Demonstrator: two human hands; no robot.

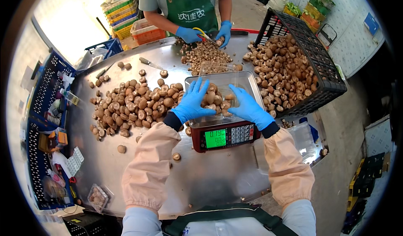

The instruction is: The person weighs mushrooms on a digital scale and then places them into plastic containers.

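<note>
Both my hands wear blue gloves and are held over a digital scale (225, 137) with a metal pan (201, 121) on top. My left hand (193, 101) spreads its fingers at the left side of a clear plastic clamshell box (234, 75) that holds brown mushrooms (213, 98). At the box's right side is my right hand (248, 105), fingers apart. Whether the fingertips touch the box or the mushrooms cannot be told. The box's hinged lid stands up at the far side. The scale's green display is lit.
A large mushroom pile (135, 102) lies left on the steel table (126, 173); a tipped black crate (327, 78) spills more at right. Across the table a co-worker's gloved hands (201, 34) hold scissors above cut stems (209, 56). A knife (150, 63), a filled clamshell (98, 198) and blue crates (47, 103) are at left.
</note>
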